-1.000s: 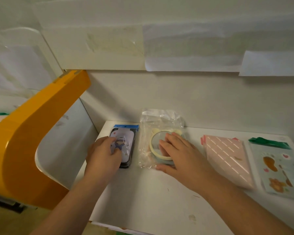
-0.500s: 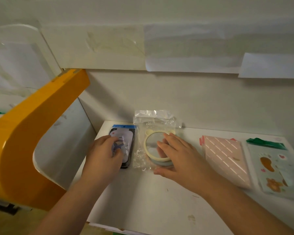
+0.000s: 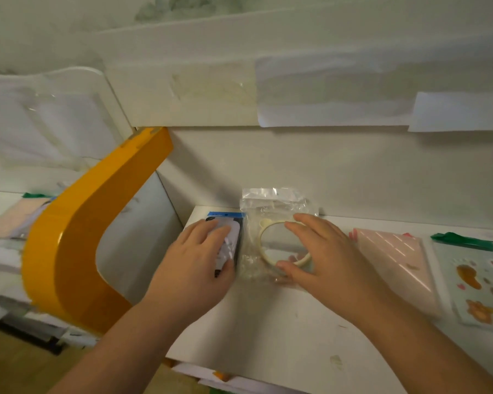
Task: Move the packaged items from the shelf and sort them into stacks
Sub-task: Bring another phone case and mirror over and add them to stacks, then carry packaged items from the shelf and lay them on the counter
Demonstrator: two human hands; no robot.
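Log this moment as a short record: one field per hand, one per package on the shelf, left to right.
left hand: lies on the blue-topped phone case package, fingers spread over it
right hand: grips the clear bag with the cream ring, fingers and thumb curled round the ring
pink striped package: flat on the white shelf, right of the clear bag, untouched
green-topped sticker package: flat at far right, untouched
orange curved panel: left of the shelf
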